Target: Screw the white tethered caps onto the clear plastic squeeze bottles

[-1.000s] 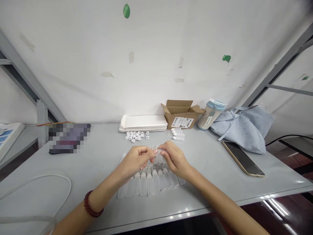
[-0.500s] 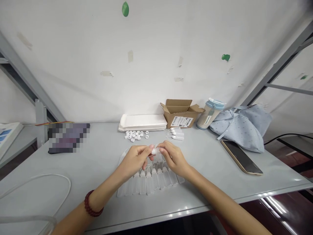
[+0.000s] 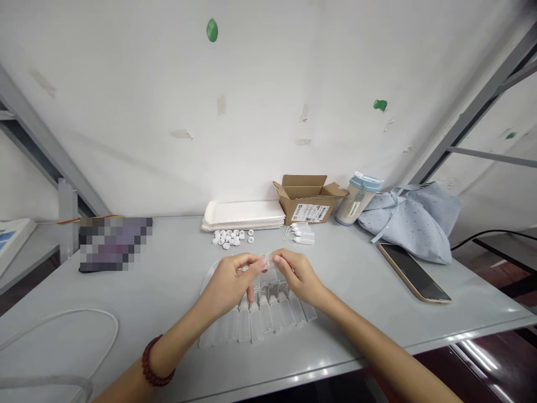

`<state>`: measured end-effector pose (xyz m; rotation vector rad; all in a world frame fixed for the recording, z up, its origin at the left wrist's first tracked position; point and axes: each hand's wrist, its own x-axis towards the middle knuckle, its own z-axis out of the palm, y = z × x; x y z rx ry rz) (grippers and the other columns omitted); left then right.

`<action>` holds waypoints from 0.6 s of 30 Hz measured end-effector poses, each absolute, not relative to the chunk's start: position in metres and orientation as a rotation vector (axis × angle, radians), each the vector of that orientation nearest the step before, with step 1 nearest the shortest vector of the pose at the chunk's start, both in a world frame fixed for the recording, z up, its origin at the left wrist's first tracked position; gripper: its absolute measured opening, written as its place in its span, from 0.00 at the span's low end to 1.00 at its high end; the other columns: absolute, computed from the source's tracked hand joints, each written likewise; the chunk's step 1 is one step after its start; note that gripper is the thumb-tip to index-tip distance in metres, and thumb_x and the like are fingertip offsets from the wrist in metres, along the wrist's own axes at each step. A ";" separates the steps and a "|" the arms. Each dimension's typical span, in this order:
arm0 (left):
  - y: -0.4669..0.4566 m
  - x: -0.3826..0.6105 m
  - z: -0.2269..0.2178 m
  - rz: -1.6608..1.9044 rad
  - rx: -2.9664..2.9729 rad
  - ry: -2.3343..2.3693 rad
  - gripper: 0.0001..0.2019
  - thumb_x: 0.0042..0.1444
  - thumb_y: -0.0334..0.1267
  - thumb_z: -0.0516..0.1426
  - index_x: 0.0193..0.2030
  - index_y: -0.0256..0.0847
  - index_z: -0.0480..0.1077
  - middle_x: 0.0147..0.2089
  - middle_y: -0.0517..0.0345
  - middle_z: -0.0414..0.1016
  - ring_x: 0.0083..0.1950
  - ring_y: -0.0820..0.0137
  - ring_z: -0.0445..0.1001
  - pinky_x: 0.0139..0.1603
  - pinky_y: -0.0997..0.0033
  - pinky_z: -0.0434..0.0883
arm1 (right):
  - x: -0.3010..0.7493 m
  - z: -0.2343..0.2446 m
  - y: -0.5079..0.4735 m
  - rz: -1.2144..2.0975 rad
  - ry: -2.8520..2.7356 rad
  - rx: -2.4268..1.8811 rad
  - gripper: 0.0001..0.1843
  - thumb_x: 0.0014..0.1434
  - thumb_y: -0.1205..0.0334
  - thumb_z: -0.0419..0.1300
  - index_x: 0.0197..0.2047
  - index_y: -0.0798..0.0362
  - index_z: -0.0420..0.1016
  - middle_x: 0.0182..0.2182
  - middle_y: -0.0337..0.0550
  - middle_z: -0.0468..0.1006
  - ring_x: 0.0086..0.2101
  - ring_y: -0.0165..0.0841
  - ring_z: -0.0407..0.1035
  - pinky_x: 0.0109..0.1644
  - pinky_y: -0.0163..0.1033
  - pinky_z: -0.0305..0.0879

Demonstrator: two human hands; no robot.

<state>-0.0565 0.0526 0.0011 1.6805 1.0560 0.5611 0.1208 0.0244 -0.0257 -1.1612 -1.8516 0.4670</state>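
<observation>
My left hand (image 3: 230, 280) and my right hand (image 3: 300, 274) meet above the middle of the table. Their fingertips pinch a small translucent plastic bottle (image 3: 269, 259), mostly covered by the fingers, so its exact shape is unclear. Below them lies a row of clear plastic bottles (image 3: 257, 323) with white necks and thin white loops. More bottles behind that row are partly hidden by the hands. A small pile of loose white caps (image 3: 230, 237) lies beyond my left hand. Several more bottles (image 3: 302, 232) with loops lie beyond my right hand.
Along the wall stand a stack of white trays (image 3: 245, 215), an open cardboard box (image 3: 310, 201) and a blue-lidded cup (image 3: 358, 198). A light blue cloth bag (image 3: 415, 221) and a phone (image 3: 413, 272) lie at right. A clear tube (image 3: 113, 324) curls at left.
The view has tilted slightly upward. Both hands stay together at the small bottle; the white part seen between the fingers earlier now looks more translucent, and my left fingers have shifted a little.
</observation>
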 end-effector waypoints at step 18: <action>0.053 -0.056 0.004 0.599 1.661 1.087 0.17 0.54 0.50 0.54 0.41 0.38 0.69 0.28 0.61 0.73 0.14 0.78 0.60 0.20 0.74 0.62 | 0.116 -0.032 0.025 0.604 -1.752 -1.276 0.20 0.65 0.51 0.44 0.26 0.53 0.61 0.18 0.33 0.59 0.21 0.26 0.54 0.26 0.33 0.51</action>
